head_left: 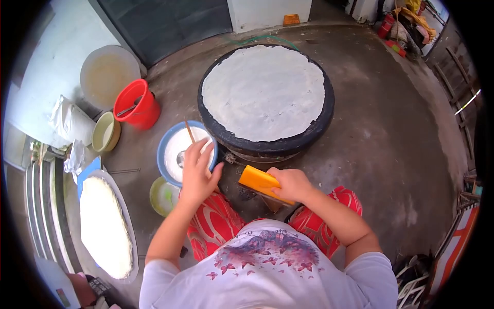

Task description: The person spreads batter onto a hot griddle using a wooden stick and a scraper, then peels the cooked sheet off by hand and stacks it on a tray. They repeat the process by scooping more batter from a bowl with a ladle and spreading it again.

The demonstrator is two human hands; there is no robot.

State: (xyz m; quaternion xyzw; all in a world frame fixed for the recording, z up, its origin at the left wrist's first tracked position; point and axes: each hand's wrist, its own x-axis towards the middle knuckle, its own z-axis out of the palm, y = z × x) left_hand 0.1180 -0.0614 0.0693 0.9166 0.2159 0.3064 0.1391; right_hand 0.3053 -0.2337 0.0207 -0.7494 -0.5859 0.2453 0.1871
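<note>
**Gripping a stick and a scraper beside the griddle**

On my feed, the left hand (198,172) sits left of centre over the blue bowl (163,147), which holds white batter. Its fingers are curled round a thin wooden stick (189,131) that pokes out above the knuckles toward the upper left. A metal ladle cup (180,158) shows in the batter just beside the hand.

Over at centre frame, the right hand (290,184) is clamped on an orange scraper (259,183), held low above the knees, just below the rim of the black griddle (267,144). I can see a round white sheet (263,92) spread across almost the whole griddle top in the upper middle.

Around the edges:
- A red bucket (136,105) stands at upper left.
- A pale green bowl (105,132) sits just beside the bucket.
- A small yellow-green bowl (162,195) is tucked under the left forearm.
- A tray (128,226) with a white stack on it is at lower left.
- Red patterned trousers (216,221) fill the bottom centre.
</note>
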